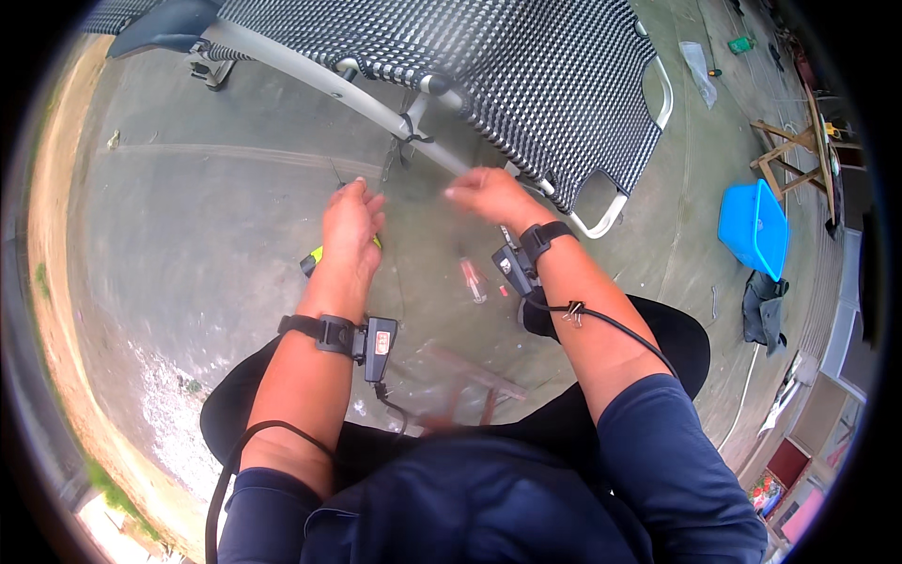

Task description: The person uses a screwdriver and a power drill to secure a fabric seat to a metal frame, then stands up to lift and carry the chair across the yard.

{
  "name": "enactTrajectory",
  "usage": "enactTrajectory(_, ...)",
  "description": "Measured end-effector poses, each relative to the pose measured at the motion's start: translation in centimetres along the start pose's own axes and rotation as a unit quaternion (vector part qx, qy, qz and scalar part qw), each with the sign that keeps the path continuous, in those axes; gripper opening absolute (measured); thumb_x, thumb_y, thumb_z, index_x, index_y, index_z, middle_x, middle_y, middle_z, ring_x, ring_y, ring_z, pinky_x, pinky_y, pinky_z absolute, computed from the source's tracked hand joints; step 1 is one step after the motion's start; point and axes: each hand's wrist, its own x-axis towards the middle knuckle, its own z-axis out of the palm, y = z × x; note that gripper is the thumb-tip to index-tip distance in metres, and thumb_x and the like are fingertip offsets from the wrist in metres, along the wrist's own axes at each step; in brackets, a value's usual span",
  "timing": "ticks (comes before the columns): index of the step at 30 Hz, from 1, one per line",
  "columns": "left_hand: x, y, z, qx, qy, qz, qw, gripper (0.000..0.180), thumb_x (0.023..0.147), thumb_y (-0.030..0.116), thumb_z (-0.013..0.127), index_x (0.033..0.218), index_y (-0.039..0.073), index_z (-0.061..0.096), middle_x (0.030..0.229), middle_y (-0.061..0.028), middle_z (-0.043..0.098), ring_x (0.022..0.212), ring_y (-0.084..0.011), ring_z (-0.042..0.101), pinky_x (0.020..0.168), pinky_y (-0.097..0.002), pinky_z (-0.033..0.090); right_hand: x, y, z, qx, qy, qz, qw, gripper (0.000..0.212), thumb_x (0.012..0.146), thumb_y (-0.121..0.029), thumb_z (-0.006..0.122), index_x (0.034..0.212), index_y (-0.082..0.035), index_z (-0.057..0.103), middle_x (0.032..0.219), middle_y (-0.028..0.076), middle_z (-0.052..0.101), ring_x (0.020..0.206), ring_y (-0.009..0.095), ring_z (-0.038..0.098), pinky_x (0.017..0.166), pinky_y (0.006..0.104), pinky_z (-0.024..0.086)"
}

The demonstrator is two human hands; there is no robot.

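Note:
My left hand (351, 224) is raised over the floor left of centre, its thumb and fingertips pressed together. A thin dark strand (336, 171) shows at those fingertips; whether it is in their grip is unclear. My right hand (500, 197), smeared by motion, has curled fingers and is close to the folding lounger's (526, 85) white frame tube (357, 108). What it may hold cannot be made out. A dark tie (410, 130) is wrapped around the tube, with loose ends hanging. Under my left wrist lies a yellow-and-black tool (311, 260), partly hidden by the arm.
A red-and-clear screwdriver-like tool (473, 280) lies on the concrete floor (207, 226) between my arms. At the right are a blue plastic bin (752, 228), a dark bag (763, 310) and a wooden stand (794, 146). A clear plastic bag (697, 70) lies beyond the lounger.

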Motion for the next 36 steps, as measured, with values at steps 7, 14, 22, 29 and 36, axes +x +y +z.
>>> enactTrajectory(7,-7.6,8.7,0.1,0.022,-0.145,0.072,0.987,0.045,0.101,0.024,0.056,0.135,-0.004,0.046,0.134,-0.0222,0.056,0.118,-0.0290,0.060,0.094,-0.0367,0.047,-7.4,-13.0,-8.6,-0.158,0.028,-0.144,0.976,0.034,0.088,-0.028,0.068,0.110,-0.003,0.071,0.100,0.010,0.074,0.089,0.019,0.070,0.081,0.0320,0.055)
enactTrajectory(14,-5.1,4.2,6.3,0.017,-0.197,0.019,0.980,0.049,0.103,0.024,0.050,0.142,-0.005,0.041,0.144,-0.0210,0.048,0.131,-0.0312,0.050,0.108,-0.0456,0.038,-12.5,-16.8,-8.5,-0.043,0.075,-0.165,0.982,0.031,0.089,-0.016,0.070,0.115,0.001,0.068,0.101,0.010,0.074,0.090,0.016,0.069,0.080,0.0299,0.055)
enactTrajectory(22,1.3,1.7,11.9,-0.128,-0.172,-0.028,0.976,0.029,0.101,0.020,0.050,0.121,0.003,0.060,0.116,-0.0079,0.061,0.097,-0.0205,0.059,0.082,-0.0352,0.048,-8.6,-15.2,-7.8,-0.067,0.133,-0.198,0.969,0.033,0.088,-0.015,0.069,0.118,-0.004,0.068,0.098,0.009,0.074,0.086,0.016,0.069,0.074,0.0297,0.056)
enactTrajectory(29,3.6,0.9,12.8,-0.187,-0.207,-0.018,0.960,0.031,0.099,0.018,0.054,0.129,0.011,0.054,0.111,-0.0042,0.062,0.090,-0.0172,0.060,0.073,-0.0313,0.050,-6.0,-15.7,-7.6,-0.112,0.144,-0.213,0.960,0.035,0.085,-0.016,0.068,0.118,-0.005,0.068,0.103,0.014,0.073,0.089,0.023,0.071,0.078,0.0334,0.056)
enactTrajectory(36,0.6,0.9,12.9,-0.155,-0.292,0.038,0.943,0.034,0.106,0.024,0.045,0.139,0.017,0.039,0.130,-0.0038,0.058,0.122,-0.0193,0.053,0.094,-0.0434,0.043,-2.6,-15.6,-6.8,-0.256,0.189,-0.237,0.918,0.036,0.083,-0.015,0.065,0.118,-0.007,0.070,0.116,0.014,0.069,0.102,0.033,0.067,0.092,0.0393,0.053)
